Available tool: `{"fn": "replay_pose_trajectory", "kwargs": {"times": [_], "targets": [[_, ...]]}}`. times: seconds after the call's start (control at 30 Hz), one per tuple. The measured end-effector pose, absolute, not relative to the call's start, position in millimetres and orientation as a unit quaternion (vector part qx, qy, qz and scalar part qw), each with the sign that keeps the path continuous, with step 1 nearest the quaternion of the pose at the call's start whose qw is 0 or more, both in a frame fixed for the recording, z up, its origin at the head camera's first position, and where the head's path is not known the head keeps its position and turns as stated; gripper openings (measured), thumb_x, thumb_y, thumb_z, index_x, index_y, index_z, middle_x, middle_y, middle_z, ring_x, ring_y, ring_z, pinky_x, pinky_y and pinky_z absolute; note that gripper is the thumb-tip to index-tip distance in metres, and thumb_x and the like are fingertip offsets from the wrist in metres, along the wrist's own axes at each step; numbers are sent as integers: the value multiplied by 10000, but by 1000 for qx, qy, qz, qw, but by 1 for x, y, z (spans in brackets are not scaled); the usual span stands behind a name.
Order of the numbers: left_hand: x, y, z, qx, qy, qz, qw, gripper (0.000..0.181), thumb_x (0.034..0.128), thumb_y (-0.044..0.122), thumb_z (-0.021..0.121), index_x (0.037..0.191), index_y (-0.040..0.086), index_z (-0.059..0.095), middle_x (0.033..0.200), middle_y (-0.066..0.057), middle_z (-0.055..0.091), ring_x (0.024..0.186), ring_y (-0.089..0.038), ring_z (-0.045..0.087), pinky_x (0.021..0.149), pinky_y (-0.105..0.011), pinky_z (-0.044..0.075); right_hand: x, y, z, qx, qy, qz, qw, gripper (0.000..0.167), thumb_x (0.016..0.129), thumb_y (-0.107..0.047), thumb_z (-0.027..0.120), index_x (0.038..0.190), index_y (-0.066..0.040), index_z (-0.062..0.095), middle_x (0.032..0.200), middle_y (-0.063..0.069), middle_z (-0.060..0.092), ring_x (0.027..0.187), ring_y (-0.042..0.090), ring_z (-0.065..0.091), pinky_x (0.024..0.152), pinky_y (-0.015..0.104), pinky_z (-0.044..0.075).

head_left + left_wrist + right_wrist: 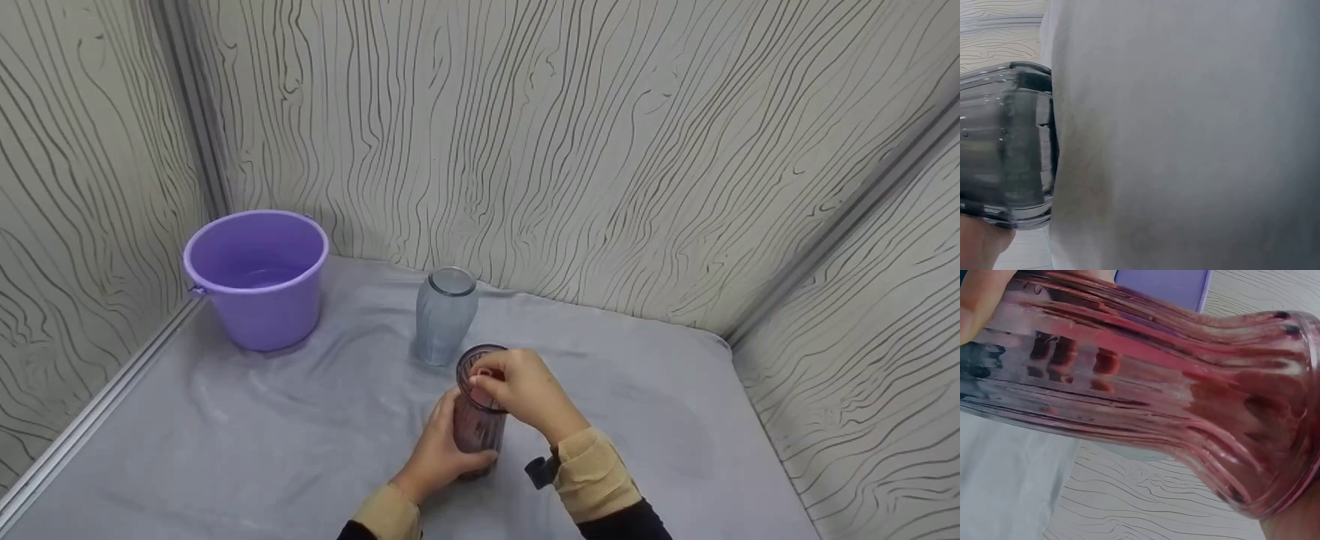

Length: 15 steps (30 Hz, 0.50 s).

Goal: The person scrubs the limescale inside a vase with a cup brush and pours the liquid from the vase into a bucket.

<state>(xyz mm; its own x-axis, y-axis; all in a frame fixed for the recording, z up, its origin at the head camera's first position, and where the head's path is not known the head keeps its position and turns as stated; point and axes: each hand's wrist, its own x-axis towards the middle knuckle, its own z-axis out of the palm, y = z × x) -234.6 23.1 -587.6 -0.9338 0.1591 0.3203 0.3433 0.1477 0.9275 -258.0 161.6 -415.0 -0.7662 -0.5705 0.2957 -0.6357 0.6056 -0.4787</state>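
Head view, and here's the left hand (439, 454) wrapped around the purple glass vase (480, 429), while the right hand (529, 391), fingers curled, seems to pinch a pink object (481, 395) at its mouth; I can't tell what that is. To do this well, I'd say, the left grip wants firmness without squeezing, and the right knuckles must spare the rim. So the vase sits between left thumb and fingers, mouth around the right fingertips. Just beyond those: a blue vase (448, 319).
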Motion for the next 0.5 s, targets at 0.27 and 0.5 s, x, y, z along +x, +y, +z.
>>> {"fn": "replay_pose_trajectory", "kwargs": {"times": [0.27, 0.5], "targets": [[-234, 23, -586, -153, -758, -630, 65, 973, 708, 229, 932, 1494, 145, 365, 1433, -68, 452, 1261, -246, 477, 1060, -479, 403, -257, 159, -419, 326, -899, 278, 91, 66, 894, -76, 755, 832, -87, 774, 758, -13, 713, 635, 17, 551, 574, 225, 487], [-234, 24, -586, -151, -761, -628, 68, 979, 697, 245, 935, 1491, 143, 371, 1462, -82, 437, 1305, -254, 452, 1092, -512, 374, -254, 154, -419, 313, -914, 232, 112, 85, 869, -27, 756, 803, -79, 768, 766, -4, 725, 673, 90, 629, 602, 273, 521]]}}
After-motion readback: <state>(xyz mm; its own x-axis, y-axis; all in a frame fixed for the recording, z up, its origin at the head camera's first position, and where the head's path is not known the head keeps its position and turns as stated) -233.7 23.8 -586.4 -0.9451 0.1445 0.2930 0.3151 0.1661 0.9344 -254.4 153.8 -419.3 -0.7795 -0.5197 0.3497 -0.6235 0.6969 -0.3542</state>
